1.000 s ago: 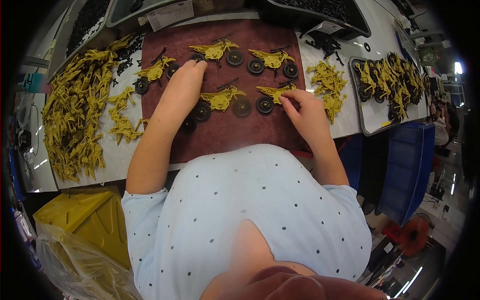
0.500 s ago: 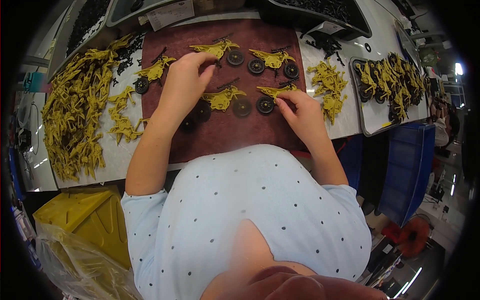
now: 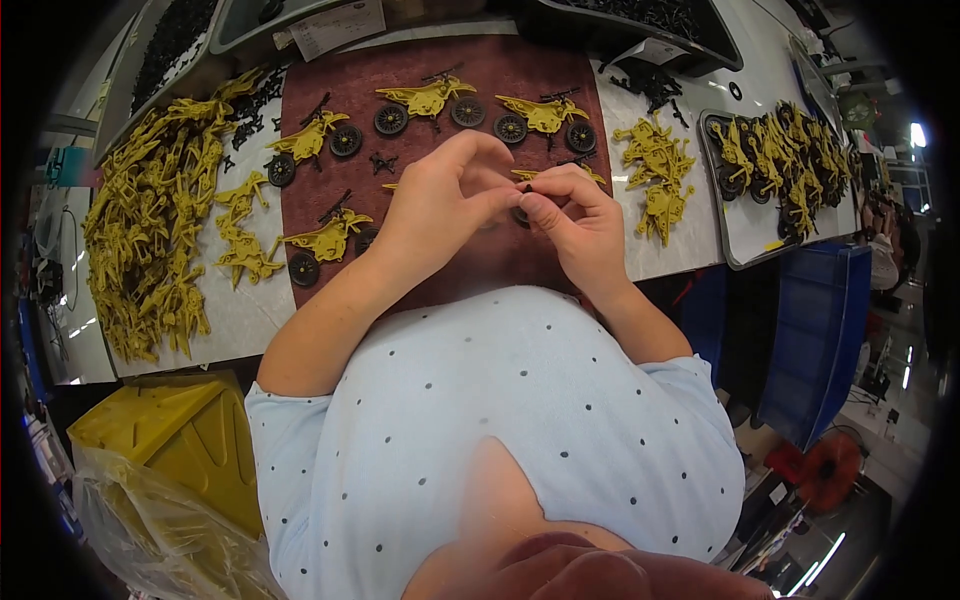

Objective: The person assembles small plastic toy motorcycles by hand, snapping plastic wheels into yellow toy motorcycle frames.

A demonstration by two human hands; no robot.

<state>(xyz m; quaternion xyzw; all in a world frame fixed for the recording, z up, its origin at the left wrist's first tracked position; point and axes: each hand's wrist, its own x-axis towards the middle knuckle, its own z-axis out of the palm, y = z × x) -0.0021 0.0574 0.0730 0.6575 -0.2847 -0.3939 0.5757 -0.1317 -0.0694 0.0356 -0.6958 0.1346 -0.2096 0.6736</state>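
Over the lower right of the maroon mat (image 3: 460,265), my two hands meet at their fingertips. My right hand (image 3: 585,220) pinches a small black part (image 3: 528,189) between thumb and finger. My left hand (image 3: 440,205) curls in from the other side, its thumb close to that part; what its fingertips grip, if anything, is hidden. Under the hands, a toy motorcycle is mostly covered, with bits of its yellow body (image 3: 590,176) showing. More yellow toy motorcycles with black wheels lie around: one upper middle (image 3: 425,98), one upper right (image 3: 545,115), one upper left (image 3: 312,138), one lower left (image 3: 330,240).
A large heap of yellow toy bodies (image 3: 150,230) lies at the left, a smaller pile (image 3: 655,180) right of the mat. A tray (image 3: 740,255) of motorcycles with wheels stands farther right. Bins of black parts (image 3: 640,50) line the back. A loose black piece (image 3: 382,162) lies on the mat.
My left hand has moved right and down from the upper middle motorcycle to meet my right hand. My right hand has shifted slightly left, off the lower right motorcycle's body.
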